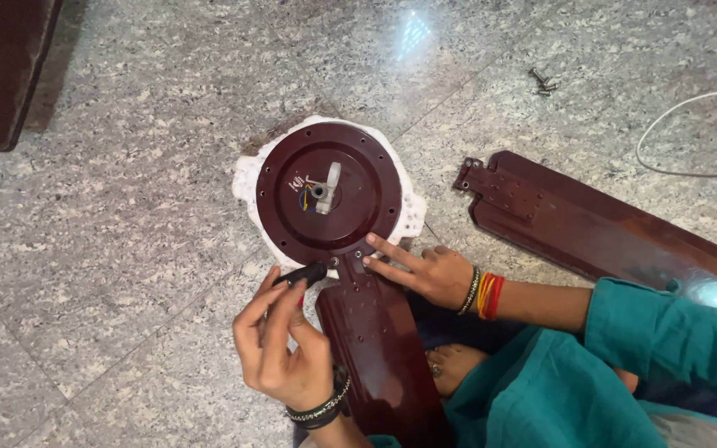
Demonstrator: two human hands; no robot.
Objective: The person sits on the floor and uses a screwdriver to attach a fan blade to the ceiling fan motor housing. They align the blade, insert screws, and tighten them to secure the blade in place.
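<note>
A round maroon ceiling-fan motor (329,199) lies on a white foam pad (245,178) on the stone floor. One maroon fan blade (375,348) reaches from its near rim toward me. My left hand (280,344) grips a black tool (302,275), whose tip is at a screw where the blade's bracket meets the motor. My right hand (433,274) rests with two fingers spread on that bracket, beside the screws. Short wires and a white part stick out of the motor's centre.
A second maroon blade (591,224) lies loose on the floor to the right. Loose screws (543,81) sit at the back right, near a white cable (674,124). Dark furniture (2,66) stands at the top left. My bare foot (450,365) is beside the attached blade.
</note>
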